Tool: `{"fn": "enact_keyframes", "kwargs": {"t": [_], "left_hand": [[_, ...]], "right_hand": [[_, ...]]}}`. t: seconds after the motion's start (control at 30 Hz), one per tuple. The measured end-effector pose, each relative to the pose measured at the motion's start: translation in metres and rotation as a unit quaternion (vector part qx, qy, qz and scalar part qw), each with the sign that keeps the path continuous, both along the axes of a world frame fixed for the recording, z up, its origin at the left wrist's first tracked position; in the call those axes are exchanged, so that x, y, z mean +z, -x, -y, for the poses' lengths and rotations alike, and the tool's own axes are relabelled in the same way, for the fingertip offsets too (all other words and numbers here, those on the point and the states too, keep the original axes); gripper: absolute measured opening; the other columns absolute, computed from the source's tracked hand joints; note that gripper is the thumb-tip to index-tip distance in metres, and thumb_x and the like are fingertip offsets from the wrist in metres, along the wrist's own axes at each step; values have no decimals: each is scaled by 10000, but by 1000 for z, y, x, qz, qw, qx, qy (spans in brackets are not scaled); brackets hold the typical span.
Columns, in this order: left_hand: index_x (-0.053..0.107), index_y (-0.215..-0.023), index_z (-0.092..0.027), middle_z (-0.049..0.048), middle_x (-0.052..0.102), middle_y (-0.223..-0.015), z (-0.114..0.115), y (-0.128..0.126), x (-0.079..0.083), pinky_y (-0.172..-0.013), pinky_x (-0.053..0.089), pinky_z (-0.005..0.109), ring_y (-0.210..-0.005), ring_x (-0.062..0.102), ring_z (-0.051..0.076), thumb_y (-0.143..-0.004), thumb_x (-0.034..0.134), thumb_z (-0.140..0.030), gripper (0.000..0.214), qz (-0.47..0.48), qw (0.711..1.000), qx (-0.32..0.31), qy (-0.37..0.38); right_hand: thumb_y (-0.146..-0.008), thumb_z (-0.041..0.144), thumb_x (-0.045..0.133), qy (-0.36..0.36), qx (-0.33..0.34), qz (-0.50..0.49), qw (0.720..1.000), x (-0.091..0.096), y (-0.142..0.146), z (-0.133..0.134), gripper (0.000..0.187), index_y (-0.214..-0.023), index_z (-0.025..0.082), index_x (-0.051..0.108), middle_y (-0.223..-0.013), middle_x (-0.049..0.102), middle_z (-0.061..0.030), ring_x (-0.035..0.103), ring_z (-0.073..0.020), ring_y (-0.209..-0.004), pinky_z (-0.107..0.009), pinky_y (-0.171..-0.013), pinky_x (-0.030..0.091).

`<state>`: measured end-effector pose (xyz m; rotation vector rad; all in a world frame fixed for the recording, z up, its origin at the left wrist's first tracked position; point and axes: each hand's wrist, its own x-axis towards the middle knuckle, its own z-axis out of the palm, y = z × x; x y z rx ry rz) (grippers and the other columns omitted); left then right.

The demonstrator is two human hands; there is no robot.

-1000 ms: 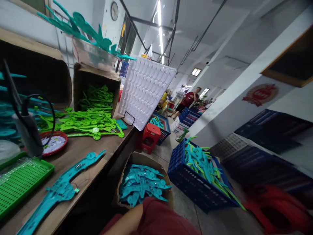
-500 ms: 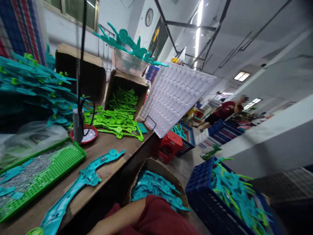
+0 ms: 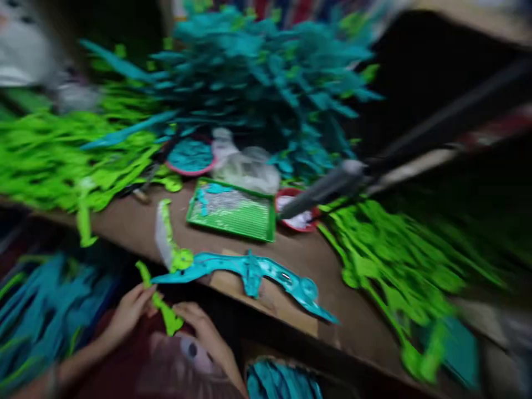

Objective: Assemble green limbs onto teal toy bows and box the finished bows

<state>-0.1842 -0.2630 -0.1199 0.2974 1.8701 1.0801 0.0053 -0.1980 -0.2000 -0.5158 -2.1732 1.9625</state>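
Note:
The view is smeared by motion. My left hand (image 3: 129, 311) and my right hand (image 3: 198, 320) meet in front of the table edge, both pinching a small green plastic piece (image 3: 160, 302). Just beyond them a long teal plastic part (image 3: 249, 272) lies flat on the brown table (image 3: 303, 255), with a green part (image 3: 174, 249) at its left end. A green perforated tray (image 3: 233, 209) sits behind it.
Heaps of green parts lie at the left (image 3: 54, 160) and right (image 3: 399, 260). A big teal pile (image 3: 266, 83) rises at the back. A red dish (image 3: 297, 213) holds a grey tool (image 3: 328, 185). A box of teal parts (image 3: 278, 382) stands below the table.
The camera has swung left and down from the aisle to the table. Both hands have come into view, holding a green piece.

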Motion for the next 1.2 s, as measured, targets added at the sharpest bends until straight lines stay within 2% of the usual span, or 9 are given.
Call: {"fn": "enact_keyframes", "kwargs": {"t": [0.13, 0.3, 0.53, 0.7, 0.8, 0.87, 0.97, 1.07, 1.2], "left_hand": [[611, -689, -170, -10, 579, -482, 15, -3, -7, -484, 434, 246, -444, 544, 141, -623, 721, -706, 551, 46, 996, 76, -4], [623, -675, -166, 18, 585, -461, 31, 2, -8, -456, 423, 254, -414, 536, 153, -569, 713, -746, 597, 63, 996, 64, -10], [645, -801, -174, -20, 559, -490, 70, 29, 2, -507, 424, 241, -468, 517, 135, -770, 625, -687, 514, 14, 997, 67, -37], [655, -912, -192, 20, 680, -734, 74, 35, 30, -571, 488, 272, -558, 581, 151, -846, 610, -602, 417, 53, 986, 94, -128], [631, -920, -207, 54, 696, -1014, 61, 41, 37, -600, 516, 293, -627, 612, 151, -900, 553, -544, 346, 63, 972, 129, -187], [627, -917, -203, 59, 684, -1024, 47, 46, 36, -630, 531, 297, -654, 628, 150, -913, 545, -482, 290, 34, 976, 93, -196], [609, -1020, -202, 68, 653, -1034, 27, 50, 33, -710, 553, 303, -782, 661, 170, -909, 563, -392, 225, -58, 975, -35, -210], [538, -1135, -210, 78, 600, -1099, 14, 52, 30, -766, 564, 327, -866, 647, 178, -924, 555, -339, 248, -166, 951, -130, -225], [455, -1263, -207, 89, 574, -1114, 12, 58, 26, -751, 578, 382, -874, 643, 199, -950, 510, -319, 336, -237, 930, -185, -212]], "right_hand": [[-880, 315, 665, 70, 10, -36, 997, 16, -7, -10, 505, -1371, 331, 548, -1392, 561, -79, 514, -224, -1311, -402, -1130, 393], [-871, 377, 680, 6, 58, -21, 998, 35, 3, -6, 510, -1361, 302, 559, -1313, 614, -96, 557, -228, -1238, -446, -1123, 382], [-949, 412, 555, -146, 155, -73, 974, 58, 48, -5, 412, -1316, 229, 598, -1302, 605, -106, 562, -187, -1148, -370, -991, 471], [-976, 356, 516, -224, 170, -122, 952, 113, 60, -16, 380, -1320, 203, 569, -1272, 589, -118, 531, -189, -1224, -370, -1008, 469], [-970, 322, 524, -287, 105, -106, 946, 151, 58, -35, 422, -1390, 295, 498, -1283, 571, -93, 549, -198, -1194, -370, -972, 492], [-958, 293, 543, -327, -8, -64, 943, 167, 56, -51, 450, -1400, 349, 481, -1272, 566, -79, 557, -206, -1163, -380, -956, 494], [-937, 306, 580, -329, -142, -1, 934, 170, 57, -72, 384, -1318, 345, 564, -1206, 594, -69, 570, -217, -1125, -411, -968, 474], [-925, 372, 594, -263, -160, 31, 951, 158, 62, -82, 322, -1238, 301, 630, -1186, 630, -77, 601, -231, -1104, -430, -968, 478], [-897, 342, 639, -232, -166, 25, 958, 148, 68, -83, 321, -1214, 292, 648, -1189, 646, -81, 617, -243, -1101, -434, -946, 491]]}}
